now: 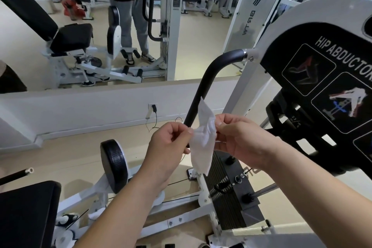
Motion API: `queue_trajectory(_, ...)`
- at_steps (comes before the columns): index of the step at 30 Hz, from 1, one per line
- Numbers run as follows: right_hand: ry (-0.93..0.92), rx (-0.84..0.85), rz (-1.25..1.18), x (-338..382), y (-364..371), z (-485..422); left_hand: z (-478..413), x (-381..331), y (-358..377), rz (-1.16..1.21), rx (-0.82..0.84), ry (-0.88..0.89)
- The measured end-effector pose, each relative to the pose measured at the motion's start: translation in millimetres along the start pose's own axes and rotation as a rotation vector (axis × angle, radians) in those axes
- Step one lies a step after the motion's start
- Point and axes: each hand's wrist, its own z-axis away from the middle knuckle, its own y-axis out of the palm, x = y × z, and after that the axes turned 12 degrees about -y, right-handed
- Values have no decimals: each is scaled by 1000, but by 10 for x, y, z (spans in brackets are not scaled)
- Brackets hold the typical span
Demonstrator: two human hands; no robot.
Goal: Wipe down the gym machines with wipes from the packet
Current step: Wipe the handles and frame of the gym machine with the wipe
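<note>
White wipe (203, 139) just below frame centre, hanging limp and partly folded. The left hand (171, 141) pinches its 9 o'clock edge and the right hand (239, 139) its 3 o'clock edge. Judged thin, light, soft, probably damp and easily torn: spread it by the edges, then back it with a flat palm. The black handle bar (203, 84) stands just behind, rising toward 1 o'clock.
</note>
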Motion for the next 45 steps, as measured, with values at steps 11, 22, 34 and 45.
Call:
queue_trajectory(11,-5,31,182,-7,2,-16,8,-96,155,-59,44,106)
queue_trajectory(22,37,-122,371,-18,-108,-99,-134,-4,209,-50,109,28)
queue_trajectory(34,193,-109,68,17,-243,-278,-255,-32,267,287,177,-81)
queue_trajectory(45,57,-210,39,-7,-416,-323,-465,45,491,250,244,-385)
